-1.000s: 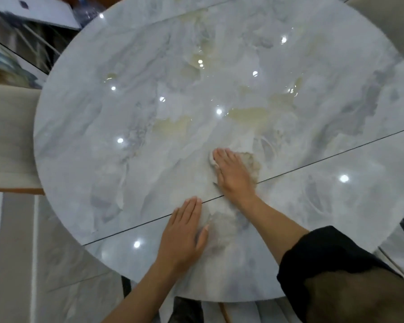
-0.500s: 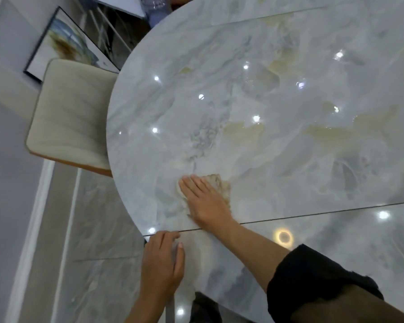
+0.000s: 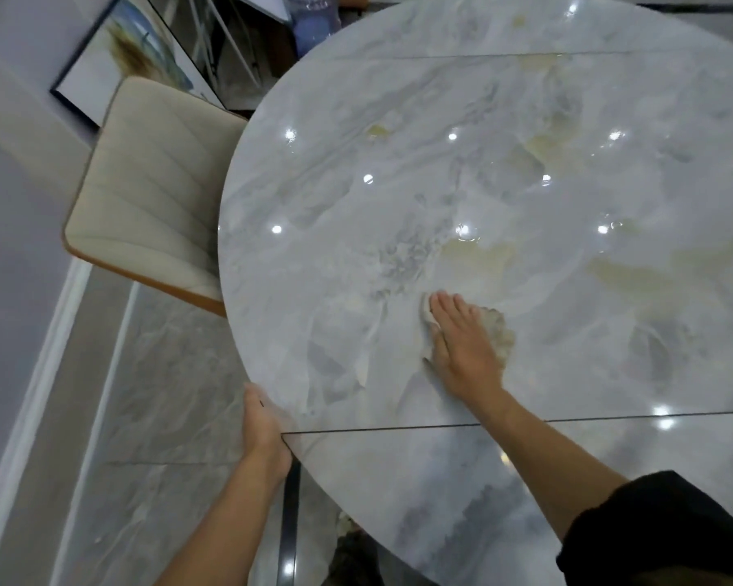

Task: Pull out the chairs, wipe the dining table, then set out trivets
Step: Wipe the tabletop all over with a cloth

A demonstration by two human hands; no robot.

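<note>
Dining table (image 3: 525, 120) cropped right, cloth (image 3: 498, 332) mostly under right hand (image 3: 466, 348)

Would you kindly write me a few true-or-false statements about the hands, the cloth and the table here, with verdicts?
1. The right hand presses flat on a cloth lying on the table. True.
2. The left hand lies flat in the middle of the tabletop. False: it holds the table's rim.
3. Trivets are set out on the table. False: none is in view.
4. A cream chair stands at the table's rim. True.
</note>
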